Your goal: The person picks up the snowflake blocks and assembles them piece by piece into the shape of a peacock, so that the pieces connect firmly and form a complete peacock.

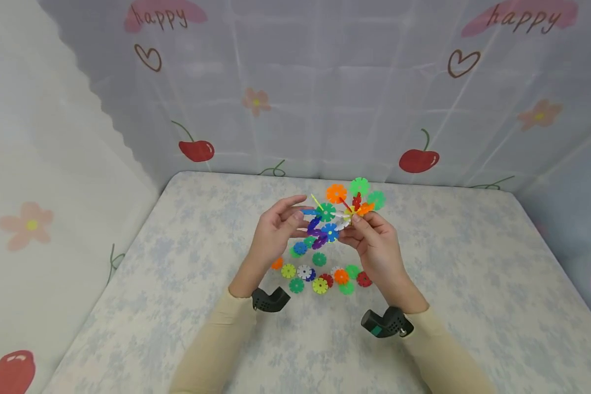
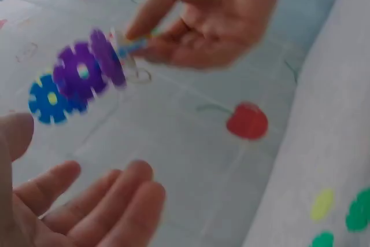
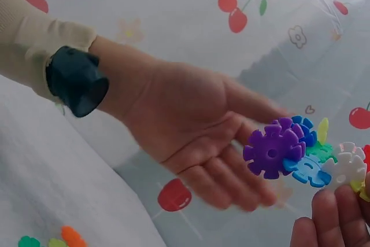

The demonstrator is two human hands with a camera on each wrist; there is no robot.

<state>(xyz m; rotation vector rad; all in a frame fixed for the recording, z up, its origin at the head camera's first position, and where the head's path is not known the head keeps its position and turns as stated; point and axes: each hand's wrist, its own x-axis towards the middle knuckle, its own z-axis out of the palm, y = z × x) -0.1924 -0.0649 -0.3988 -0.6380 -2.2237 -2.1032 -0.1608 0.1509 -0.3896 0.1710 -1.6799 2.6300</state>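
Observation:
My right hand pinches a joined cluster of interlocking snowflake discs between thumb and fingers, raised above the table. Orange, green, red and yellow discs fan out at its right end; blue, white and purple ones make up the left end. At that left end is my left hand, its fingers spread and loosely bent. In the right wrist view its palm is bare, close to a purple disc; whether a fingertip touches the disc I cannot tell. The left wrist view is blurred, with purple and blue discs between the hands.
Several loose discs in orange, yellow, white, green, red and blue lie on the pale patterned tabletop below the hands. Behind the table hangs a curtain printed with cherries. A black camera band sits on each wrist.

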